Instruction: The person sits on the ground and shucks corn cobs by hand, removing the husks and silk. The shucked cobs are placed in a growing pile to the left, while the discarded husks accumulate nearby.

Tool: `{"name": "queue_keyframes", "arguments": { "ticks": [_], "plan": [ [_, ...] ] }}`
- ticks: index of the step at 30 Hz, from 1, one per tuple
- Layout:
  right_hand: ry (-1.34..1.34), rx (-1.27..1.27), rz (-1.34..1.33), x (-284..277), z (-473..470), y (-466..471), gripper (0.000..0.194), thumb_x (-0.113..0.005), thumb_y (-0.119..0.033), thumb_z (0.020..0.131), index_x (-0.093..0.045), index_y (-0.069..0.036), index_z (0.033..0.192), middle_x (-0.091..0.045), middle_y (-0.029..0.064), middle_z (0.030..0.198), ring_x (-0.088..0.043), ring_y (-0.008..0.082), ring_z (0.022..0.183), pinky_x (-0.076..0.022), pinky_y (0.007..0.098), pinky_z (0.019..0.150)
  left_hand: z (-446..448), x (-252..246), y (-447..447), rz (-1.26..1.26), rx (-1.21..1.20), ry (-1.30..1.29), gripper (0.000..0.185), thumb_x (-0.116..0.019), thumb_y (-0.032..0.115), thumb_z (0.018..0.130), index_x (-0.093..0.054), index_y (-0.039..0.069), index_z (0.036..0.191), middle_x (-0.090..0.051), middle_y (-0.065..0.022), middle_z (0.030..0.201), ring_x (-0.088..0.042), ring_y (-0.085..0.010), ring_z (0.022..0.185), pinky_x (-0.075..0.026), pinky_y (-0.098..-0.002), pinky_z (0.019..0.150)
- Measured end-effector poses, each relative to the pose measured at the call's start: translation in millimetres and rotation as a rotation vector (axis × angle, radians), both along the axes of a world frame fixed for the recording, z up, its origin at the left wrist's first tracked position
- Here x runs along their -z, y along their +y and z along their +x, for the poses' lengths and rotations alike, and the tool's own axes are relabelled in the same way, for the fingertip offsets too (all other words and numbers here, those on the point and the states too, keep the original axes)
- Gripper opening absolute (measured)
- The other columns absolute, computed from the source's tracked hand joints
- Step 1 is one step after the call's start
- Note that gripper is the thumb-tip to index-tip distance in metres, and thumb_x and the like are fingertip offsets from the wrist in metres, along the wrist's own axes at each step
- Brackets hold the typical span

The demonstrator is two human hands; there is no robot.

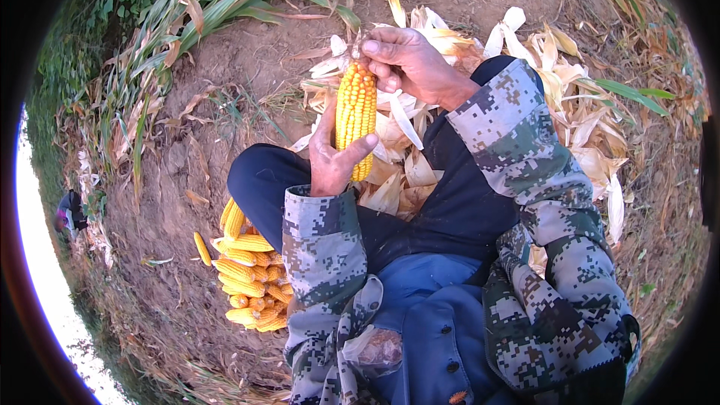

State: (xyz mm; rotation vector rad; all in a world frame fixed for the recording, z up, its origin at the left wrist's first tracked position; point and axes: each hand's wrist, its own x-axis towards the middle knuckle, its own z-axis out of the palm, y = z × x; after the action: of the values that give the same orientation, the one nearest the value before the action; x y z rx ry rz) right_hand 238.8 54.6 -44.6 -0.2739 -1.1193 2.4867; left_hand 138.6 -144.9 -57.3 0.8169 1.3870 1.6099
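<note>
A bare yellow ear of corn (356, 115) is held upright above my lap, its kernels fully exposed. My left hand (336, 157) wraps its lower part, with the thumb across the front. At the upper end, my right hand (409, 62) pinches the dry tassel of silk (356, 48) between thumb and fingers. Loose pale corn husks (388, 191) lie beneath the ear, between my bent legs. To the left of my left knee, a pile of husked corn ears (250, 281) rests on the soil.
More dry husks (590, 124) are heaped beyond my right knee. Cut green corn stalks (225, 5) lie at the upper left. One single ear (202, 248) sits beside the pile. Far left, another person (72, 212) is partly visible near the field edge.
</note>
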Motion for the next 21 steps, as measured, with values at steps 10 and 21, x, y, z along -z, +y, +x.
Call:
{"name": "queue_keyframes", "arguments": {
  "ticks": [10,21],
  "plan": [
    [0.241,-0.169,-0.293,-10.8,8.6,-8.7,0.029,-0.050,-0.023,0.111,-0.061,0.000,0.097,-0.049,-0.0084,0.065,-0.046,0.0029,0.046,-0.0516,0.0301,0.050,3.2,16.6,-8.4,0.126,0.099,-0.485,0.076,-0.080,0.029,0.076,-0.051,-0.007,0.137,-0.070,-0.0242,0.105,-0.074,-0.0294,0.081,-0.065,-0.0393,0.070],
    [0.552,-0.328,-0.609,-14.9,4.3,-24.4,0.042,-0.040,-0.032,0.113,-0.060,-0.003,0.091,-0.046,-0.0086,0.063,-0.043,0.0075,0.047,-0.0526,0.0362,0.054,19.1,36.5,-11.5,0.367,0.344,-0.923,0.084,-0.078,0.043,0.082,-0.044,0.000,0.146,-0.062,-0.0247,0.113,-0.067,-0.0315,0.091,-0.061,-0.0422,0.070]
  ]
}}
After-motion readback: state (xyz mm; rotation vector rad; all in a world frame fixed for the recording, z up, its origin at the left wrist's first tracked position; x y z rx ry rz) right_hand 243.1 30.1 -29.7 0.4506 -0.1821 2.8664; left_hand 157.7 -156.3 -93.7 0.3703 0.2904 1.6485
